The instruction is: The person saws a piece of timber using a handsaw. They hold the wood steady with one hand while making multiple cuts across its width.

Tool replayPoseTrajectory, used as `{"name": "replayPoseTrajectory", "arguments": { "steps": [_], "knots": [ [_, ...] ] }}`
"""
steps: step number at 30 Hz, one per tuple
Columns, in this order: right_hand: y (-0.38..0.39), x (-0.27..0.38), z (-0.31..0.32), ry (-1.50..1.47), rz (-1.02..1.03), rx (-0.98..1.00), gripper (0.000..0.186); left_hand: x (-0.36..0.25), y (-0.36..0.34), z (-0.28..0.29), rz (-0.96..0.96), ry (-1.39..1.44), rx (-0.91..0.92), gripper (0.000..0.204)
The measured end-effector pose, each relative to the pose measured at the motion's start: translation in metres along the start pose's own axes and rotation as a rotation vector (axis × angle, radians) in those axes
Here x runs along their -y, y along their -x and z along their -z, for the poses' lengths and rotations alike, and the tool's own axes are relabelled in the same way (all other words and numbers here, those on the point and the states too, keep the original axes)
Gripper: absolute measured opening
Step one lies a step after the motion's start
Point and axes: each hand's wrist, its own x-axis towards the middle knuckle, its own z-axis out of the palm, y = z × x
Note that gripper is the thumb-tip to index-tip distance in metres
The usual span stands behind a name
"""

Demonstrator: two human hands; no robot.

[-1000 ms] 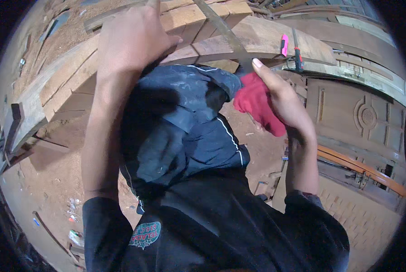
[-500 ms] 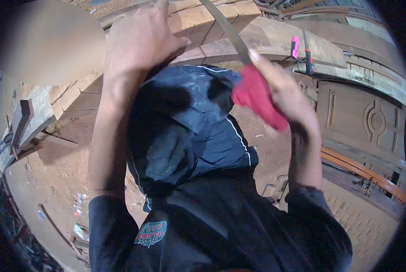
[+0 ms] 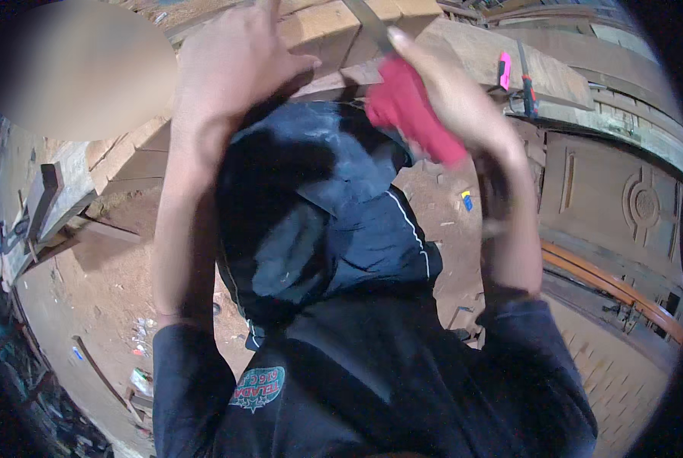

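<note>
At the upper left, my left hand [image 3: 230, 76] grips the edge of a curved wooden piece [image 3: 334, 34], its thumb sticking out along the near face. The wood has several dark crosswise lines. My right hand [image 3: 463, 103], blurred by motion, holds a red cloth [image 3: 406, 99] at the near end of a long metal blade [image 3: 368, 17], which lies across the wood; any handle under the cloth is hidden. My bent leg in dark trousers [image 3: 303, 198] is beneath the wood, between my arms.
A pink tool [image 3: 504, 70] and a red-and-black-handled tool [image 3: 528, 98] lie on the right of the wood. A carved wooden door [image 3: 608, 198], an orange strip [image 3: 608, 282] and a small yellow-blue object [image 3: 466, 200] are lower. A blurred patch covers the upper left.
My right hand has moved up and to the left with the red cloth, sliding the blade further over the wood. My left hand stays on the wood. The whole view has shifted slightly.
</note>
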Motion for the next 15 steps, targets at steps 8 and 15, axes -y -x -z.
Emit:
{"name": "replayPoseTrajectory", "arguments": {
  "steps": [8, 15],
  "knots": [
    [0.009, -0.046, -0.011, -0.106, 0.179, -0.14, 0.069, 0.004, 0.002, -0.004, 0.023, -0.077, 0.016, 0.07],
    [-0.027, 0.004, 0.007, -0.085, -0.094, -0.042, 0.071, -0.002, -0.002, 0.003, 0.008, -0.09, 0.033, 0.07]
  ]
}}
